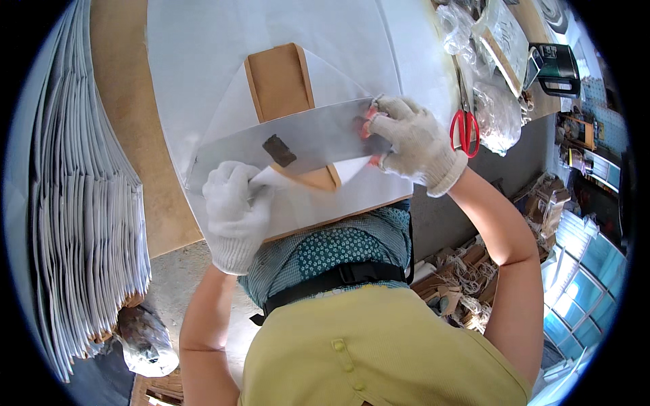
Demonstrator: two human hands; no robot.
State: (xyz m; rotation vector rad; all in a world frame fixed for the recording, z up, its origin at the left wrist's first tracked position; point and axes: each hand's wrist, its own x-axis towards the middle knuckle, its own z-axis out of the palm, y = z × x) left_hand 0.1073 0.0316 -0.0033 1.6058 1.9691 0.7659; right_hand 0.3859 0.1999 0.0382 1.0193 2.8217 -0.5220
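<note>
A large white paper bag with a brown inner side lies on the table before me, its near end partly folded open. Across the fold rests a flat grey strip, apparently metal, with a dark patch on it. My left hand, in a white knit glove, is closed at the left corner of the near paper flap. My right hand, gloved with reddish fingertips, has its fingers at the strip's right end and its thumb against the flap's right corner. The flap stands raised along the strip.
A tall stack of folded white paper bags stands at the left. Red-handled scissors lie at the table's right edge, beside clear plastic wrapping and a dark green container. Cardboard scraps and string cover the floor at right.
</note>
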